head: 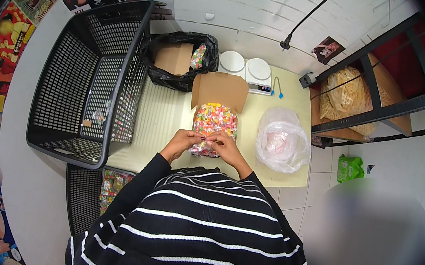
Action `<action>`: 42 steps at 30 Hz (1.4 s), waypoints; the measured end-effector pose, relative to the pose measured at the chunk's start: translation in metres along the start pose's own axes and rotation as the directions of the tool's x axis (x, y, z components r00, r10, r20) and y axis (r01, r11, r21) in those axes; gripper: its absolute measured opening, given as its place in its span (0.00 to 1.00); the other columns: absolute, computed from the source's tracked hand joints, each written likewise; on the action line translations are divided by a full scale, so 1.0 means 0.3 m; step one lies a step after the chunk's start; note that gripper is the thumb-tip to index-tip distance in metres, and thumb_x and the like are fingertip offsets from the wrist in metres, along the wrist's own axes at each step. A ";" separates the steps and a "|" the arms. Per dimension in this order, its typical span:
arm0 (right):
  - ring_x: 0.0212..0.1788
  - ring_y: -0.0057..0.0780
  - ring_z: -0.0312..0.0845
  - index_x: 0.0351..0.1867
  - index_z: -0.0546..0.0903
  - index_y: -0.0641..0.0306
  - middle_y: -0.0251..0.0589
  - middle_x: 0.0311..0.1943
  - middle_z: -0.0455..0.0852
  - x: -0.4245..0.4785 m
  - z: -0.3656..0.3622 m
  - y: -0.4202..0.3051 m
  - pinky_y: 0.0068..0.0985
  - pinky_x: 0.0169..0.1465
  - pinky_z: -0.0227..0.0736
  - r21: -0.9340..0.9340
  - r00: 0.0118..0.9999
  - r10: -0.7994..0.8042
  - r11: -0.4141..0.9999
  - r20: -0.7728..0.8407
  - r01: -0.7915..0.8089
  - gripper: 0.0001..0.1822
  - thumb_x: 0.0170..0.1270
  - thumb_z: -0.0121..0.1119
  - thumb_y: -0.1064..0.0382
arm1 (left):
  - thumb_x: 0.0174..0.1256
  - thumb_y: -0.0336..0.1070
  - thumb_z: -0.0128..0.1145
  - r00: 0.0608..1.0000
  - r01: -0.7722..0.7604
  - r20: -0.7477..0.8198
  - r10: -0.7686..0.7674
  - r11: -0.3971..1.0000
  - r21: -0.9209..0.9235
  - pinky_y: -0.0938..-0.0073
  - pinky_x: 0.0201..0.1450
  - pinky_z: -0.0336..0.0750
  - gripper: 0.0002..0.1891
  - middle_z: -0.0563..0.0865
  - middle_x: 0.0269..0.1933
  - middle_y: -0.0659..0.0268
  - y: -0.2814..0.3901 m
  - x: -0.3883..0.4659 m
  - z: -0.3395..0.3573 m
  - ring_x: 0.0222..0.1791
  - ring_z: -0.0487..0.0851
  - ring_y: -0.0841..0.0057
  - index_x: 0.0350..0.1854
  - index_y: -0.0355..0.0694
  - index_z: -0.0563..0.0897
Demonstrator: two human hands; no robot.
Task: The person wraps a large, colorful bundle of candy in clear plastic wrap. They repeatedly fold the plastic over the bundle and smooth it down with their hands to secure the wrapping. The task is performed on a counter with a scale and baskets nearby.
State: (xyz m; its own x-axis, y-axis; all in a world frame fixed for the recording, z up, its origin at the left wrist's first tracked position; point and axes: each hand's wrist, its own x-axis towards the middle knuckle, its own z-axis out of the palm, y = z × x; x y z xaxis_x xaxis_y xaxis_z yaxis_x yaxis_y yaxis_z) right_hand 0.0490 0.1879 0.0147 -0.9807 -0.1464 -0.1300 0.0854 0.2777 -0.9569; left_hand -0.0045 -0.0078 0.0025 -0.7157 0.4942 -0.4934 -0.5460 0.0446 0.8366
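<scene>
An open cardboard box [220,88] stands before me with its lid raised at the back. It is full of wrapped candies [216,119] in red, yellow, orange and green, with clear twisted wrappers. Over the front part of the box, my left hand [184,142] and my right hand [227,149] meet at the fingertips. Between them they pinch what looks like one small wrapped candy, mostly hidden by the fingers. To the right of the box sits a translucent plastic bag [268,123] with its mouth open and pinkish contents inside.
A large black plastic crate [67,90] rises at the left, above a lower crate [77,196] holding candy bags. Behind are a black bag [169,81] with cardboard inside, two white kitchen scales [258,69] and blue-tipped tongs [277,88]. A metal-framed shelf [386,106] stands right.
</scene>
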 end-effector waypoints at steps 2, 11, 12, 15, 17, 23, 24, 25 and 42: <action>0.48 0.26 0.74 0.41 0.85 0.64 0.38 0.44 0.79 -0.010 -0.006 0.008 0.24 0.49 0.71 -0.003 0.999 -0.041 0.999 -0.009 0.041 0.09 0.61 0.64 0.63 | 0.64 0.29 0.60 1.000 -0.002 0.009 0.002 1.000 0.000 0.86 0.39 0.75 0.09 0.87 0.37 0.64 0.006 -0.001 0.004 0.35 0.82 0.84 0.42 0.29 0.84; 0.45 0.24 0.77 0.34 0.84 0.66 0.38 0.44 0.79 -0.022 -0.017 0.031 0.21 0.45 0.75 0.055 0.996 0.053 0.997 -0.075 -0.049 0.06 0.58 0.66 0.67 | 0.65 0.29 0.59 1.000 -0.015 0.012 0.014 0.999 0.041 0.85 0.39 0.75 0.11 0.87 0.37 0.64 0.009 0.004 0.024 0.35 0.82 0.85 0.45 0.28 0.84; 0.45 0.24 0.77 0.34 0.84 0.67 0.38 0.45 0.79 -0.022 -0.013 0.035 0.21 0.46 0.75 0.067 0.996 0.062 0.996 -0.069 -0.058 0.06 0.58 0.66 0.67 | 0.65 0.29 0.59 1.000 -0.009 0.015 0.008 0.999 0.049 0.85 0.39 0.75 0.10 0.87 0.37 0.65 0.007 0.005 0.024 0.35 0.82 0.85 0.44 0.28 0.84; 0.44 0.23 0.77 0.34 0.84 0.67 0.39 0.46 0.79 -0.025 -0.001 0.045 0.20 0.46 0.75 0.090 0.995 0.081 0.993 -0.054 -0.076 0.06 0.58 0.66 0.68 | 0.66 0.30 0.58 1.000 -0.019 0.013 0.018 0.998 0.063 0.84 0.38 0.75 0.10 0.87 0.36 0.66 -0.005 0.012 0.024 0.33 0.81 0.85 0.43 0.28 0.84; 0.45 0.24 0.78 0.34 0.84 0.67 0.39 0.47 0.78 -0.030 0.007 0.048 0.20 0.46 0.75 0.090 0.995 0.084 0.993 -0.049 -0.079 0.05 0.58 0.67 0.68 | 0.66 0.30 0.58 0.998 -0.062 -0.005 0.063 0.996 0.065 0.84 0.37 0.75 0.10 0.87 0.35 0.66 -0.021 0.016 0.031 0.33 0.81 0.86 0.43 0.28 0.85; 0.44 0.23 0.77 0.33 0.84 0.67 0.39 0.47 0.78 -0.034 0.010 0.039 0.20 0.46 0.75 -0.022 0.999 0.006 1.000 -0.035 -0.007 0.05 0.57 0.67 0.69 | 0.67 0.31 0.57 0.998 -0.030 0.061 0.026 0.997 0.067 0.84 0.37 0.76 0.10 0.87 0.36 0.66 -0.011 0.012 0.016 0.34 0.82 0.85 0.43 0.29 0.85; 0.44 0.23 0.77 0.34 0.84 0.67 0.39 0.48 0.77 -0.034 0.010 0.040 0.20 0.46 0.75 0.004 0.999 0.015 1.000 -0.052 -0.014 0.05 0.57 0.67 0.69 | 0.67 0.31 0.57 0.998 -0.018 0.063 0.014 0.998 0.063 0.84 0.37 0.76 0.10 0.87 0.36 0.66 -0.016 0.017 0.010 0.34 0.82 0.85 0.43 0.29 0.85; 0.44 0.23 0.77 0.34 0.84 0.67 0.39 0.48 0.77 -0.034 0.011 0.042 0.20 0.46 0.75 0.032 0.997 0.024 0.999 -0.069 -0.021 0.05 0.57 0.66 0.69 | 0.66 0.31 0.58 0.998 -0.006 0.065 0.002 0.998 0.059 0.84 0.37 0.76 0.10 0.87 0.36 0.66 -0.021 0.024 0.005 0.34 0.82 0.85 0.44 0.29 0.85; 0.54 0.33 0.73 0.39 0.85 0.66 0.42 0.54 0.74 -0.047 0.011 0.041 0.26 0.54 0.71 0.009 0.991 0.025 1.000 0.133 -0.026 0.09 0.62 0.59 0.64 | 0.66 0.30 0.57 0.997 0.009 0.078 -0.017 0.995 0.096 0.84 0.36 0.76 0.09 0.87 0.34 0.65 -0.053 0.014 0.001 0.31 0.82 0.84 0.43 0.30 0.85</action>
State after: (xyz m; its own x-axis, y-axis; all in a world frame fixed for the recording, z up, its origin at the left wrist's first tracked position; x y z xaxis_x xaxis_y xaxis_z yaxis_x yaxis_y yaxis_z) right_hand 0.0644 0.1903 0.0039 -0.9462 -0.2640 -0.1872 0.1128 0.2729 -0.9554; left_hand 0.0012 -0.0062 -0.0129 -0.6703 0.5597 -0.4872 -0.5081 0.1323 0.8511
